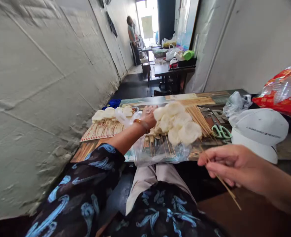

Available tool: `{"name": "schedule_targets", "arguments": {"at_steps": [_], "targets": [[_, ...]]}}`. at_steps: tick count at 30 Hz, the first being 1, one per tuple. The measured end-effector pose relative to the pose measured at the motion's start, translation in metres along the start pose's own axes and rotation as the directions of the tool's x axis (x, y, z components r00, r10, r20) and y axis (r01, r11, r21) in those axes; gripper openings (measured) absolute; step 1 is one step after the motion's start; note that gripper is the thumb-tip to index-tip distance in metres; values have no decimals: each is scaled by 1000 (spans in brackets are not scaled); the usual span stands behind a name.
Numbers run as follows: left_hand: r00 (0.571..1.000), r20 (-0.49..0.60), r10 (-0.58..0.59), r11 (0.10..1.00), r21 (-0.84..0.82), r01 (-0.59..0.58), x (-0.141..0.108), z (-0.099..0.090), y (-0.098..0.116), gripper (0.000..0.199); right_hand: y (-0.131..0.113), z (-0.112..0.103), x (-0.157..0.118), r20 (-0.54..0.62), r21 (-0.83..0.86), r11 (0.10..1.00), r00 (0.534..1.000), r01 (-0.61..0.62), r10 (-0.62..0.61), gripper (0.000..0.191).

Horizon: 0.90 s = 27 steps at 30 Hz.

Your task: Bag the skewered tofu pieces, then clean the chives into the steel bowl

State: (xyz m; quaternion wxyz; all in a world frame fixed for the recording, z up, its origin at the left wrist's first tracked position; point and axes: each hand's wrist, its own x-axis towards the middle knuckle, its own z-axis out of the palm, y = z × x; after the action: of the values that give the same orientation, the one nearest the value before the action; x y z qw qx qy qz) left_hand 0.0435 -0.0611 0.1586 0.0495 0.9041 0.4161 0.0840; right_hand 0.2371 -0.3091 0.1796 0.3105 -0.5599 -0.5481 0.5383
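Observation:
My left hand (pixel 149 116) reaches over the table beside a heap of pale round slices (pixel 177 123); its fingers are partly hidden and blurred near the heap's left edge. Closed around thin wooden skewers (pixel 225 187), my right hand (pixel 224 164) is in front of the table's near edge. Clear plastic (pixel 145 154) lies under the heap, where several skewer ends stick out toward me. A bundle of skewers (pixel 199 120) lies right of the heap. On the left, skewered white pieces (pixel 109 113) rest on a striped tray (pixel 86 136).
Green-handled scissors (pixel 221 131), a white cap (pixel 259 128), a crumpled plastic bag (pixel 236 103) and a red package (pixel 281 98) are on the right of the table (pixel 82 153). A person (pixel 132 41) stands far back near further tables. Walls flank both sides.

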Motion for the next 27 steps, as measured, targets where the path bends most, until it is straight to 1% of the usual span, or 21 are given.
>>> {"name": "schedule_targets", "arguments": {"at_steps": [2,3,6,9,12,14,16,18,20,22,24,27], "targets": [[999,35,-30,993,111,26,12,-8,-3,22,2,9,2,97,0,999,994,-52,52,25],[998,32,-51,989,144,46,18,-13,-3,25,3,15,5,133,-3,997,988,-79,79,24],[998,-36,-59,978,198,64,30,-28,-2,33,8,31,21,189,7,989,971,-147,143,21],[998,-59,-15,975,221,28,36,-36,4,34,11,49,43,197,67,984,969,-165,149,25],[1000,-23,15,968,251,-9,37,-39,10,34,11,66,63,187,161,974,974,-157,127,33],[999,-3,44,960,276,-41,35,-40,11,34,13,72,74,159,225,964,981,-141,107,38],[997,4,76,953,295,-74,34,-41,9,34,18,71,82,86,276,955,992,-108,87,43],[995,6,101,947,307,-98,33,-39,5,34,27,65,86,-21,302,950,996,-76,86,47],[992,8,123,940,319,-119,33,-37,1,33,37,55,85,-132,300,951,985,-67,111,50],[988,-5,155,930,337,-144,34,-35,-2,32,44,45,79,-205,282,956,969,-78,139,52],[982,-35,186,916,368,-160,33,-34,-4,32,45,39,70,-231,271,959,961,-86,152,53],[974,-95,204,899,411,-149,27,-35,-7,31,41,38,57,-192,278,955,969,-99,156,52]]}}
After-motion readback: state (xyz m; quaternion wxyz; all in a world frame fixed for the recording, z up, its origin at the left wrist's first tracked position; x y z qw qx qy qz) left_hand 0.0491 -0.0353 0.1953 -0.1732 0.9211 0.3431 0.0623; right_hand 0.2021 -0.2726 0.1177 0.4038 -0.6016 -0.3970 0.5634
